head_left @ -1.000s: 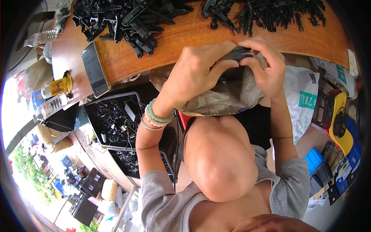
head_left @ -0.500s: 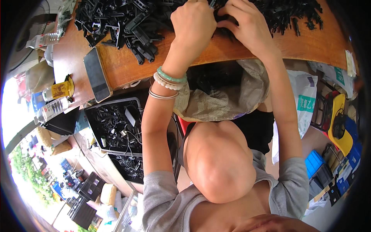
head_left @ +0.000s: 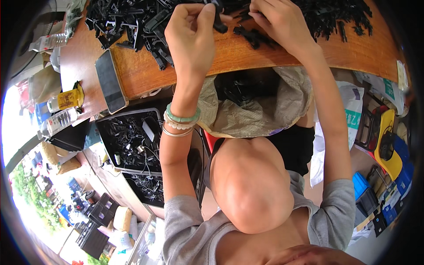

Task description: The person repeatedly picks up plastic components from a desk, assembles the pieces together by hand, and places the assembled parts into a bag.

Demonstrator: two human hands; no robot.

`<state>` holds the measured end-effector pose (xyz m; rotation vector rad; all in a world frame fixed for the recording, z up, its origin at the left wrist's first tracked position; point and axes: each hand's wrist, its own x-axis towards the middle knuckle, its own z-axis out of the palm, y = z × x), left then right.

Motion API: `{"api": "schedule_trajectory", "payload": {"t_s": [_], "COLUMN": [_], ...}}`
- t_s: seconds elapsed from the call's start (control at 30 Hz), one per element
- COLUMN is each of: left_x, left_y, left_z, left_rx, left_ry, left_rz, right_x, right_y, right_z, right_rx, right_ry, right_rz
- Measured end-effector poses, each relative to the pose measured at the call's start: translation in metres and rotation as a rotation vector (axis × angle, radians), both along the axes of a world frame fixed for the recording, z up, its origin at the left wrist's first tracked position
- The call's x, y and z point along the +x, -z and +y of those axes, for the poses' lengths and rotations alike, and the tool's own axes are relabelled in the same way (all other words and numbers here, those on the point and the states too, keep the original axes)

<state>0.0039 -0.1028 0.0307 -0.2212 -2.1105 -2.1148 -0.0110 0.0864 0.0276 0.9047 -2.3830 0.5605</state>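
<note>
My left hand (head_left: pixel 191 42) is raised over the near part of the table, with bracelets on its wrist. Between its thumb and fingers it pinches a black plastic part (head_left: pixel 219 22). To its right, my right hand (head_left: pixel 282 25) has its fingers curled in at the edge of the heap; whether anything is in them is hidden. Loose black plastic pieces (head_left: pixel 252 37) lie on the wood just below its fingertips. A large pile of black plastic parts (head_left: pixel 128 22) spreads behind my left hand, and a pile of thin black parts (head_left: pixel 331 17) lies to the right.
The wooden table (head_left: pixel 362 53) carries a phone (head_left: pixel 110 81) at its left. Below its edge, a woven sack (head_left: pixel 247 119) sits open above my lap, with black parts inside. Black trays of small parts (head_left: pixel 128 141) stand lower left. A yellow chair (head_left: pixel 388 141) is at right.
My left hand has moved left and slightly down, away from my right hand, carrying the black part. My right hand stays near its place, fingers more curled. Loose pieces now show between the hands.
</note>
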Motion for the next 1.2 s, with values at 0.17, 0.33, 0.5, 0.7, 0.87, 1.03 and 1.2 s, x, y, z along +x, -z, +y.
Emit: {"api": "schedule_trajectory", "payload": {"t_s": [0.17, 0.33, 0.5, 0.7, 0.87, 1.03, 1.2], "left_x": [0.021, 0.032, 0.032, 0.035, 0.036, 0.040, 0.042], "left_y": [-0.008, -0.011, -0.002, 0.002, 0.011, -0.007, -0.022], "left_z": [-0.005, -0.010, -0.007, -0.004, -0.003, -0.006, -0.009], "left_rx": [-0.033, 0.091, 0.141, 0.243, 0.222, 0.287, 0.079], "left_ry": [0.047, -0.007, 0.060, 0.173, 0.224, 0.352, 0.366], "left_rz": [-0.114, -0.176, -0.210, -0.341, -0.375, -0.467, -0.463], "right_x": [-0.020, -0.004, -0.024, 0.035, 0.063, 0.077, 0.082], "right_y": [0.027, -0.002, 0.032, -0.022, -0.008, -0.013, -0.015], "right_z": [-0.005, -0.009, -0.006, -0.009, -0.009, -0.002, -0.005], "right_rx": [-0.322, -0.005, -0.588, -1.246, -1.118, -0.980, -0.865], "right_ry": [-0.258, -0.061, -0.345, 0.034, -0.321, -0.202, -0.111], "right_rz": [0.192, -0.022, 0.361, -0.824, -0.911, -0.879, -0.669]}}
